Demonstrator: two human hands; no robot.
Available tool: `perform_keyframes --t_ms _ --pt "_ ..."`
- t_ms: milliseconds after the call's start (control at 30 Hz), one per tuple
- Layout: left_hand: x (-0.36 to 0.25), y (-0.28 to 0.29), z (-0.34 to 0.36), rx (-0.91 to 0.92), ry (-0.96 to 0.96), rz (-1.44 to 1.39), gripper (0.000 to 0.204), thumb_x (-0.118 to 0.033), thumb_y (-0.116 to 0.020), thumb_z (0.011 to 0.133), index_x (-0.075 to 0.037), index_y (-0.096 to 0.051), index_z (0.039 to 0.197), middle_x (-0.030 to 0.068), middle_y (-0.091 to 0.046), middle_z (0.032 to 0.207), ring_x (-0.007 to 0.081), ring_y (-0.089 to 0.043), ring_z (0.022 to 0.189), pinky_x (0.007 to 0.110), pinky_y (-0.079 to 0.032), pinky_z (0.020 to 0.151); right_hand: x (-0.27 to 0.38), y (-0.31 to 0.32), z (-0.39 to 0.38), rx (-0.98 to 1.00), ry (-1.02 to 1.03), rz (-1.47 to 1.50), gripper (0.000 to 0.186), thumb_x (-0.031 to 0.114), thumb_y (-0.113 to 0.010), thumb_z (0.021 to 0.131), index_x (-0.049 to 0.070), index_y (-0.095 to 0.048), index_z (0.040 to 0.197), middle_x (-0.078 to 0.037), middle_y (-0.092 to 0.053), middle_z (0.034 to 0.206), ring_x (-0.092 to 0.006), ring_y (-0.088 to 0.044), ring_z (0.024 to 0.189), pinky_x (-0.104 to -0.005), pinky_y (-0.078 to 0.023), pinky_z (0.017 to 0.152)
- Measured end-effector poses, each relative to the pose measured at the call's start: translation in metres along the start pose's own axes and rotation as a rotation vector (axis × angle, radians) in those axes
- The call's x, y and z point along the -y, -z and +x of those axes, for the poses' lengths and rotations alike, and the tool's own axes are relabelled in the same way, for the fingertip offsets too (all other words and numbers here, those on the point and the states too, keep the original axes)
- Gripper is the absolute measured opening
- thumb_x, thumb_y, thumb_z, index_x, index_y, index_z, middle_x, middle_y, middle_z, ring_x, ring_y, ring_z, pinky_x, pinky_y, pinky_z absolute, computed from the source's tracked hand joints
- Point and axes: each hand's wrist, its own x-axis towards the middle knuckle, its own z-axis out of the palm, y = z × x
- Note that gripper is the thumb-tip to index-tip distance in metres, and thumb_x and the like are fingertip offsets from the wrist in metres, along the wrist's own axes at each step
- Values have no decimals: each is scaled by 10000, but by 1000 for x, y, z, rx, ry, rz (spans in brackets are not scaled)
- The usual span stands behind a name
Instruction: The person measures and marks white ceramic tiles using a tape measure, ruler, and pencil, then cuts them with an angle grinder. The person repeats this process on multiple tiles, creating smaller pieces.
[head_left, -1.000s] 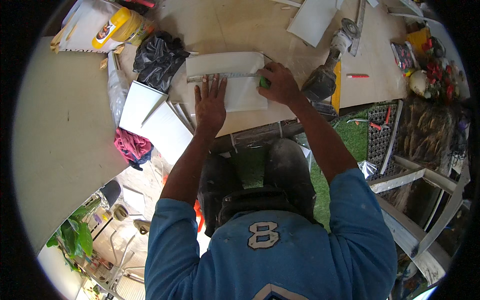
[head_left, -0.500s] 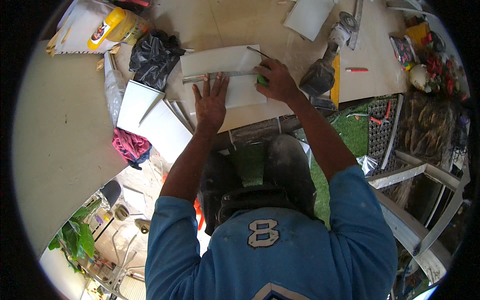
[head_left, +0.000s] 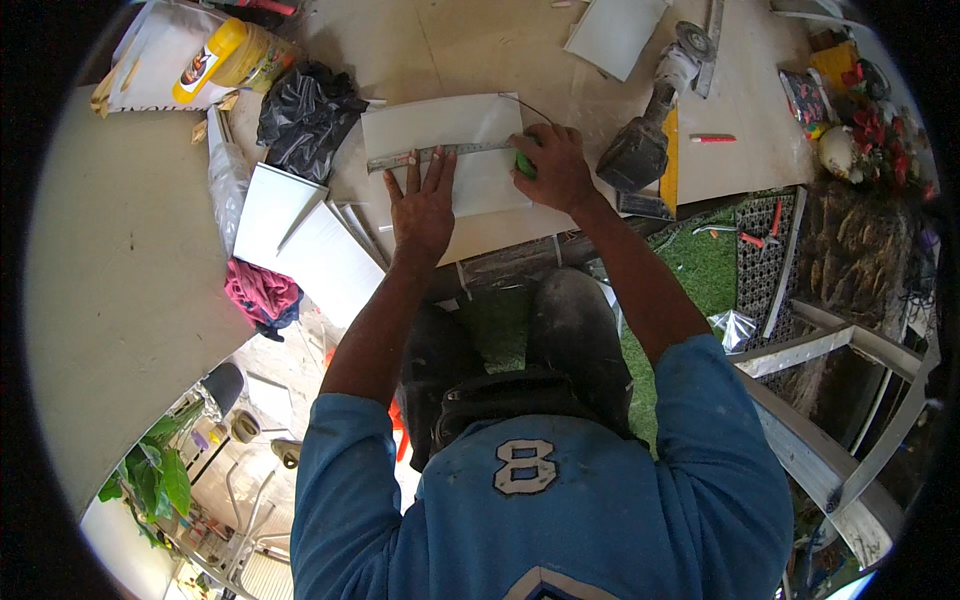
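Note:
A glossy white tile lies flat near the front edge of the worktop. Across it runs a thin grey measuring blade. My left hand rests flat on the tile, fingers spread, their tips pressing on the blade. At the tile's right side, my right hand is closed around a green tape measure, mostly hidden by the fingers. A thin dark cord curves out above that hand over the tile's far corner.
A dusty angle grinder stands right of my right hand, beside a yellow strip and a red pencil. On the left are a black plastic bag and stacked white tiles. Another tile piece lies farther back.
The dark cord above my right hand has swung from a straight slant into a curve. My right hand has turned slightly around the tape measure; my left hand stays nearly in place.

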Motion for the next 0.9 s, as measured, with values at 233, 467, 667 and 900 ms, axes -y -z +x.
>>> perform_keyframes --t_ms 233,467,667,900 --pt "0 -5 0 -9 -24 22 765 -78 -578 1020 -177 -363 1747 62 -342 1819 389 -301 1673 784 -207 1288 -1 3 -1 -19 28 1 596 376 -866 783 146 -754 1322 -159 -702 1224 -401 -665 1180 -622 -450 1068" --pt "-4 -10 2 -16 4 44 747 -70 -566 1021 -212 -383 1731 26 -357 1813 375 -306 1674 784 -157 1304 3 0 -9 -28 31 -63 616 397 -868 785 145 -752 1335 -167 -712 1243 -390 -665 1195 -617 -454 1074" --pt "-7 0 -1 -4 -6 22 746 -37 -557 1021 -206 -392 1729 35 -349 1817 376 -308 1674 781 -150 1308 -1 -4 -12 -44 27 -45 647 373 -883 756 132 -747 1341 -178 -702 1260 -387 -652 1217 -610 -443 1090" --pt "-2 -10 -3 3 -15 56 770 -38 -560 1010 -199 -375 1740 34 -322 1830 373 -288 1682 784 -126 1309 21 18 -8 -17 -76 -110 682 404 -883 779 111 -726 1374 -203 -681 1335 -408 -637 1255 -639 -430 1108"
